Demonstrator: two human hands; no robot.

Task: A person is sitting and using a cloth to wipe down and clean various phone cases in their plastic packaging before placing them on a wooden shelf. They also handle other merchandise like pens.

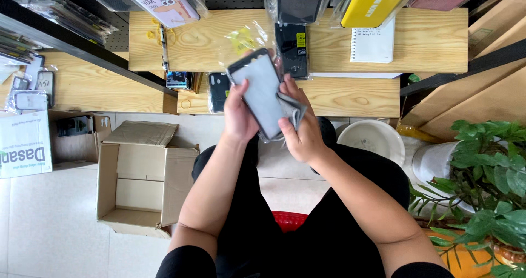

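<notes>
Both hands' fingers gripping phone case (262, 92), grey cloth (290, 111) prob. in rt hand (301, 130), lt hand (239, 113), open box (143, 174) lt.

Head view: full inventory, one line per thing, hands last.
phone case: 1, grey with black rim, held in both hands
grey cloth: 1, against the case, under the right hand
clear sleeve: 1, behind the case
notepad: 1, white, on the shelf
wooden shelf: 1, pale, top
cardboard box: 1, open, on the floor, left
basin: 1, white, floor, right
plant: 1, green, right
left hand: grips the case
right hand: holds cloth to the case
</notes>
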